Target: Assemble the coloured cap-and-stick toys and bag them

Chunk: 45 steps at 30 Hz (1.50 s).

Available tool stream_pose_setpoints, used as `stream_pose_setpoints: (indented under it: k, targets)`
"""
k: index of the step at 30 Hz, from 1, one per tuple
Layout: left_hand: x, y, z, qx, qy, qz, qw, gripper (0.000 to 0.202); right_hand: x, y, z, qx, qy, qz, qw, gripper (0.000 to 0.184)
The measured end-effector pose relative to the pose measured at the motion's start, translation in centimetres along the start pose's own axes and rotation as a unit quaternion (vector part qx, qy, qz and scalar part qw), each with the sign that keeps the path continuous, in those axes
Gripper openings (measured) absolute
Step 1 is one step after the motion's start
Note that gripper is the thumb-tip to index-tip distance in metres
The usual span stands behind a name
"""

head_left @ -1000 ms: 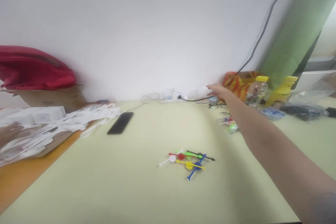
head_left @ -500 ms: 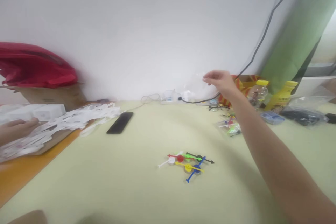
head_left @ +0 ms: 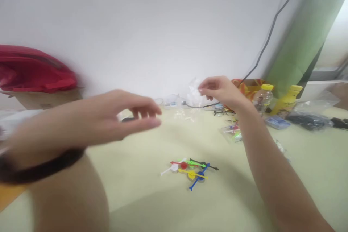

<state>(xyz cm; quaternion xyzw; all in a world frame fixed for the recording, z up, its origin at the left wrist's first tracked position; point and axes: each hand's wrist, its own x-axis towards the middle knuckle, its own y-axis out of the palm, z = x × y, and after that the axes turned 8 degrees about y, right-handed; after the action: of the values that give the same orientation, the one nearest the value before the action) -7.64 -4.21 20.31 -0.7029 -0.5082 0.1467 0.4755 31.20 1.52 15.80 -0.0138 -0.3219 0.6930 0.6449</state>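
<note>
- Far left: red bag atop a cardboard box, both as before. White boxes below, now largely screened by an arm.
- Left hand, dark band at wrist: the main change. Out of view one second ago, only a sliver of arm at the lower edge half a second ago; now raised over the table, blurred. Thumb and fingers spread apart, holding nothing visible, pointing toward the right hand.
- Phone: earlier in full view, now mostly hidden behind the left hand.
- Six arrow spinners, white, red, green, yellow, blue and black: bunched on the table in front, arms crossing. Arrangement unchanged; neither hand touches them.
- Clear plastic bag: crumpled, held up before the wall; plainer to see than in the earlier views.
- Right hand: thumb and fingertips pinching the bag's edge. Was reaching lower, by the glasses; now higher and further left.
- Beyond the right forearm: packet of small coloured pieces, clear bottle, yellow bottle, all in place.
</note>
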Motion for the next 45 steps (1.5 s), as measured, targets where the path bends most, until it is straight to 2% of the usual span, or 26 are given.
stream_pose_setpoints:
  k: [3,5,8,11,15,17,20,21,23,24,26,29,32,36,39,41,43,45]
  targets:
    - [4.8,3.9,-1.5,0.055,0.057,0.140,0.987,0.037,0.0,0.9,-0.3,0.020,0.019,-0.008,1.000,0.022]
    - [7.4,6.2,-1.2,0.022,0.079,0.204,0.975,0.036,0.2,1.5,-1.3,0.018,0.042,0.001,0.999,0.022]
    - [9.2,8.8,0.2,-0.039,0.082,0.303,0.949,0.035,0.8,2.4,-3.0,0.007,0.079,0.037,0.996,0.021]
    - [9.8,10.5,1.3,-0.066,0.086,0.323,0.940,0.035,1.1,3.1,-4.4,0.000,0.109,0.075,0.991,0.021]
    - [10.1,11.3,2.0,-0.072,0.097,0.352,0.928,0.034,0.9,3.4,-5.4,-0.059,0.106,0.142,0.982,0.022]
    - [10.1,11.2,2.3,-0.082,0.099,0.370,0.920,0.033,0.7,3.7,-5.4,-0.149,0.072,0.118,0.979,0.021]
    - [10.0,10.5,2.3,-0.099,0.109,0.345,0.927,0.032,0.2,4.3,-4.5,-0.292,0.013,0.029,0.956,0.012]
    - [9.8,10.2,2.2,-0.102,0.115,0.323,0.934,0.032,0.0,4.5,-3.9,-0.312,0.001,0.028,0.950,0.019]
    - [9.5,9.5,1.9,-0.107,0.123,0.273,0.948,0.034,-0.7,4.9,-2.3,-0.298,-0.015,0.082,0.951,0.045]
    - [9.3,9.1,1.6,-0.110,0.123,0.246,0.955,0.036,-1.0,5.1,-1.5,-0.274,-0.028,0.113,0.955,0.052]
    - [9.1,8.5,0.9,-0.125,0.115,0.197,0.966,0.039,-1.8,5.4,0.1,-0.246,-0.056,0.127,0.959,0.056]
    - [9.0,8.2,0.2,-0.185,0.092,0.136,0.969,0.042,-2.4,5.8,1.5,-0.285,-0.076,0.076,0.952,0.050]
    - [9.4,8.5,0.1,-0.249,0.064,0.093,0.962,0.046,-2.5,5.8,1.8,-0.343,-0.089,0.015,0.935,0.033]
    - [9.7,8.6,1.0,-0.280,0.023,0.051,0.958,0.046,-2.5,4.8,1.8,-0.355,-0.106,0.014,0.929,0.019]
    - [9.5,8.2,1.6,-0.259,0.013,0.062,0.964,0.047,-2.7,3.8,2.0,-0.338,-0.115,0.024,0.934,0.013]
    - [9.1,7.9,1.7,-0.206,0.027,0.052,0.977,0.050,-2.8,3.1,2.1,-0.311,-0.125,0.027,0.942,0.011]
    - [8.7,7.6,1.4,-0.139,0.072,-0.011,0.988,0.048,-2.9,2.4,2.1,-0.277,-0.133,0.030,0.951,0.011]
    - [8.3,7.4,0.6,-0.094,0.137,-0.068,0.984,0.039,-3.0,1.9,2.2,-0.244,-0.133,0.034,0.960,0.012]
